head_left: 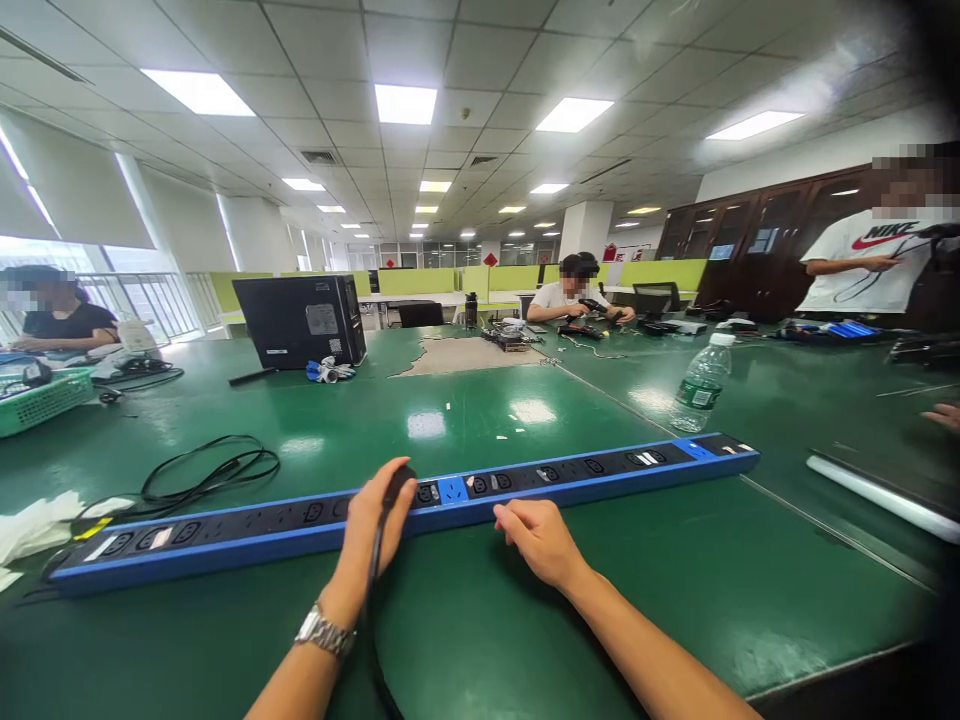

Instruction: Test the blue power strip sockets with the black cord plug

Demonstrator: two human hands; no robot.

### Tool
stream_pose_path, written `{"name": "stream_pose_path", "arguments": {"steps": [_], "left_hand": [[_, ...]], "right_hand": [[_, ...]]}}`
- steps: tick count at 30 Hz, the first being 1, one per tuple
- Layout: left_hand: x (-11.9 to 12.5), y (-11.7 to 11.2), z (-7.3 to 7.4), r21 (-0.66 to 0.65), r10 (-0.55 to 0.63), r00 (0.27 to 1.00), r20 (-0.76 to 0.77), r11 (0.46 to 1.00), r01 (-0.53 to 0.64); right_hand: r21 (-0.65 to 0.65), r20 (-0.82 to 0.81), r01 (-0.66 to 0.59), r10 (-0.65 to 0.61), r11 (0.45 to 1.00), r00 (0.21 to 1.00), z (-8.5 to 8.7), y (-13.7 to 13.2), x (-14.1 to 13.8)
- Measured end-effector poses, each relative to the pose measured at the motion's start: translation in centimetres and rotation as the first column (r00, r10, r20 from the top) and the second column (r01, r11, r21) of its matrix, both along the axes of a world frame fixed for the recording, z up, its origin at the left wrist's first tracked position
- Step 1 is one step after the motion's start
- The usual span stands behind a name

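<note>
A long blue power strip [450, 517] with a black top and several sockets lies across the green table in front of me. My left hand [373, 520] is closed around a black plug [400, 482] just over the middle of the strip. From that plug a black cable [371, 590] runs down past my wrist and out at the bottom. My right hand [541, 541] is curled into a loose fist at the strip's near edge, right of the left hand. Nothing shows in its fingers.
A water bottle [703, 385] stands behind the strip's right end. Coiled black cable [214, 475] and white tissue [37, 530] lie left. Farther back are a computer case [300, 325] and a green basket [49, 400]. Several people are around the table [637, 570].
</note>
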State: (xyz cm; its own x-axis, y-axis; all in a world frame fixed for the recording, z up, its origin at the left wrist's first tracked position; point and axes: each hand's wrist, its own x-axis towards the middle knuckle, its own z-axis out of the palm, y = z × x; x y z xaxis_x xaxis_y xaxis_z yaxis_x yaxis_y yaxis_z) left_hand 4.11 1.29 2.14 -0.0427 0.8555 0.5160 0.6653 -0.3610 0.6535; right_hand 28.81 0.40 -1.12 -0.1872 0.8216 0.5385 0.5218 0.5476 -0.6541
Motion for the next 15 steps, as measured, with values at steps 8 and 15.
{"name": "stream_pose_path", "arguments": {"steps": [8, 15], "left_hand": [[5.5, 1.2, -0.3, -0.004, 0.071, 0.957, -0.282, 0.997, -0.076], [6.1, 1.2, 0.0, -0.032, 0.026, 0.929, -0.37, 0.999, -0.041]], "right_hand": [[0.005, 0.004, 0.011, -0.011, 1.0, 1.0, -0.1, 0.0, 0.3], [-0.01, 0.027, 0.004, -0.004, 1.0, 1.0, -0.1, 0.0, 0.2]]}}
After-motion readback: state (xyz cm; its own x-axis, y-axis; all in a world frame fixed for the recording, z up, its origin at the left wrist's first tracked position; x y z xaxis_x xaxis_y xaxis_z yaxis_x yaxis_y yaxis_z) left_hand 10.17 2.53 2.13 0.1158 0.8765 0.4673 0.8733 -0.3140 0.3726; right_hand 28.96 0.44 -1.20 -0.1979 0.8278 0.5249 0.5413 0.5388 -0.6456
